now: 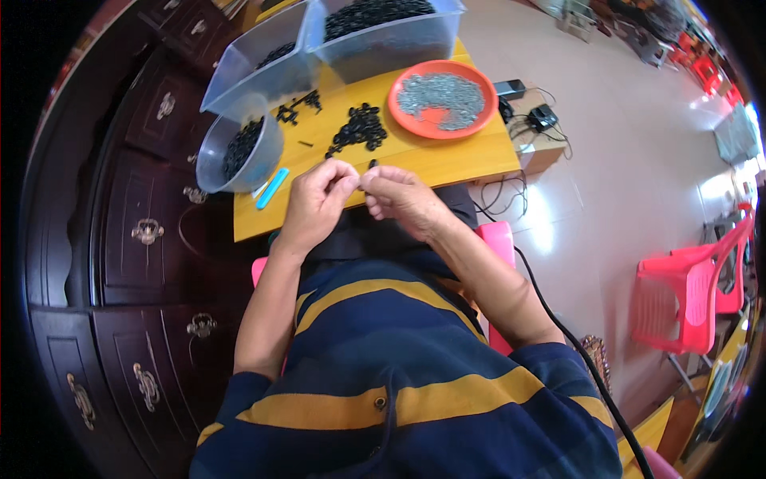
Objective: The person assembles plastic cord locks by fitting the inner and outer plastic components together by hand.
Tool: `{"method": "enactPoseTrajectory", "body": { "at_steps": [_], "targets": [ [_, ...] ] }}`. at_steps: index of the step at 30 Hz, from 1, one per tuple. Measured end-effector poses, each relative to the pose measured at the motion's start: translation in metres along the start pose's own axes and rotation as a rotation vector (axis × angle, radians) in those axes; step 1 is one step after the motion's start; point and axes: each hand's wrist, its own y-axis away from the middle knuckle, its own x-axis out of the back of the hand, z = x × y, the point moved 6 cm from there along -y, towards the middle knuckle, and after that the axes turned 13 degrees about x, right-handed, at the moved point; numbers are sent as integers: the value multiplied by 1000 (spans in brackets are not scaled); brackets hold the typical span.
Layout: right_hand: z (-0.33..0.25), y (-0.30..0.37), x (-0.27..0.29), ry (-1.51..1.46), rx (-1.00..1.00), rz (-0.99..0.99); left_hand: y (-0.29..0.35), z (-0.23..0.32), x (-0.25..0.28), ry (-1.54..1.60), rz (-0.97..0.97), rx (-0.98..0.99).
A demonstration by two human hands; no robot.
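My left hand [319,203] and my right hand [399,196] meet just over the near edge of the yellow table [447,164]. Thumb and forefinger are pinched together on each, and whatever lies between them is too small to make out. A single black piece [373,164] shows right beyond my right fingertips. Behind my hands lies a loose pile of small black parts [359,128]. An orange-red plate [396,116] full of small silvery metal pieces [441,97] stands to the right of that pile. Left of my left hand rests a light-blue stick-shaped tool [273,189].
A round clear tub [209,160] of black parts stands at the table's left. Two clear bins [383,49] with more black parts fill the back. Dark wooden drawers [132,223] rise at left. Cables and a black adapter [542,118] lie on a box at right; a pink chair [678,299] stands beyond.
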Motion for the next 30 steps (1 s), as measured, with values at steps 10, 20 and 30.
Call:
{"method": "enactPoseTrajectory", "body": {
  "at_steps": [10, 20, 30],
  "targets": [
    [-9, 0, 6, 254, 182, 103, 4, -19, -10, 166, 0, 72],
    [-3, -1, 5, 227, 137, 97, 9, -17, -9, 191, -1, 99],
    [-8, 1, -4, 362, 262, 127, 8, -34, -19, 291, -9, 73]
  ]
}}
